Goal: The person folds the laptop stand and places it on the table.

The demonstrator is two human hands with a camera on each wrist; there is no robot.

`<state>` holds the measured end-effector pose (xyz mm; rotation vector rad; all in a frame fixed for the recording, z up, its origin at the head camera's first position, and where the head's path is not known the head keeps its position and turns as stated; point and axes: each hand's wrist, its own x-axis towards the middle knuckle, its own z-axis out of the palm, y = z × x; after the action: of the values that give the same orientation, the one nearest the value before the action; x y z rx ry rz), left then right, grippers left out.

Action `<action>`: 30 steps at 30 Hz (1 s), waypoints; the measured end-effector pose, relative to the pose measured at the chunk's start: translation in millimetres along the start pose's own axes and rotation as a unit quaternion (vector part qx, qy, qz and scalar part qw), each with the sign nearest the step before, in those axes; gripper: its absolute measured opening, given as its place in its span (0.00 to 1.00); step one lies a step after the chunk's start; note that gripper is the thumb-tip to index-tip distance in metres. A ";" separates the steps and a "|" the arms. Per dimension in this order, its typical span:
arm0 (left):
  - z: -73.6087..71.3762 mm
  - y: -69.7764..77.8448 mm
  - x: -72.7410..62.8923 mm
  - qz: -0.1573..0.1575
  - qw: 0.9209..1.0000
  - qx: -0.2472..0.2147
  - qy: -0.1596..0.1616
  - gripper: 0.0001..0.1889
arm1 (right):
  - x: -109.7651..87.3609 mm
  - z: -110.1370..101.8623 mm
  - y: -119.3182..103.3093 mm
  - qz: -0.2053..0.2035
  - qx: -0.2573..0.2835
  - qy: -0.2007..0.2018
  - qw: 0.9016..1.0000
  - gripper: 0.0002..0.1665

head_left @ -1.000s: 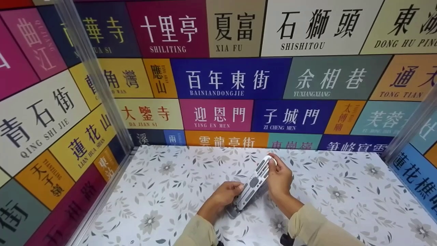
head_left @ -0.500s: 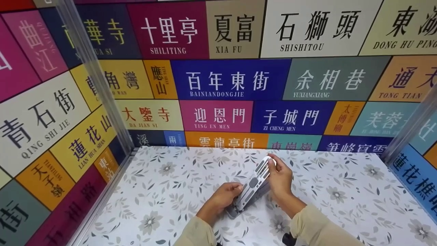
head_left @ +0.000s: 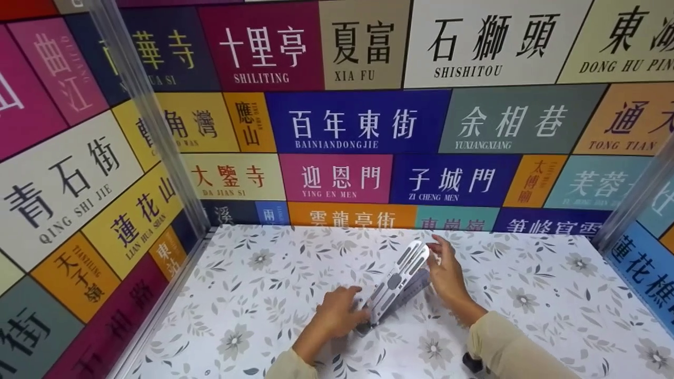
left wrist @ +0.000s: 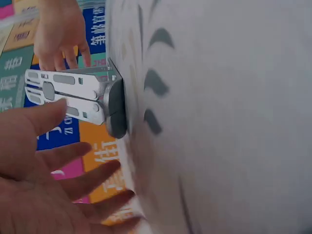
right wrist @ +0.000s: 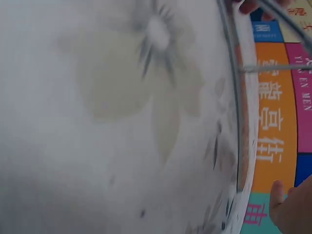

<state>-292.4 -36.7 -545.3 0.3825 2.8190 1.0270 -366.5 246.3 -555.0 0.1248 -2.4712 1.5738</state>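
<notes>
A silver folding stand (head_left: 398, 278) with long slots and a grey pad stands on the table, its slotted top plate tilted up over a flat base (head_left: 416, 287). My left hand (head_left: 341, 311) is beside its hinge end, fingers spread. In the left wrist view, the thumb of that left hand (left wrist: 29, 180) overlaps the slotted plate (left wrist: 85, 87); contact is unclear. My right hand (head_left: 447, 273) is at the raised end, fingers loosely bent and holding nothing. The right wrist view shows the stand edge-on, with its base (right wrist: 239, 112) on the table and the right hand (right wrist: 296, 208) apart from it.
A white tabletop (head_left: 263, 305) with grey flowers and leaves lies under the stand. Behind it rises a wall (head_left: 358, 121) of coloured street-name panels. Clear upright strips (head_left: 152, 121) mark the left corner.
Both hands have let go of the stand. The left fingers have spread near the hinge, and the right hand has moved right from the raised end. The plate stays tilted up.
</notes>
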 end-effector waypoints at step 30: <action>15.5 31.5 -14.4 -0.190 0.976 0.085 -0.055 0.29 | 5.4 -16.4 25.0 -0.154 -0.359 -0.215 0.895 0.38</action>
<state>-269.4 -7.9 -536.5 -0.0857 2.7338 0.6664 -374.1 272.0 -569.3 0.7624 -2.9871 0.4738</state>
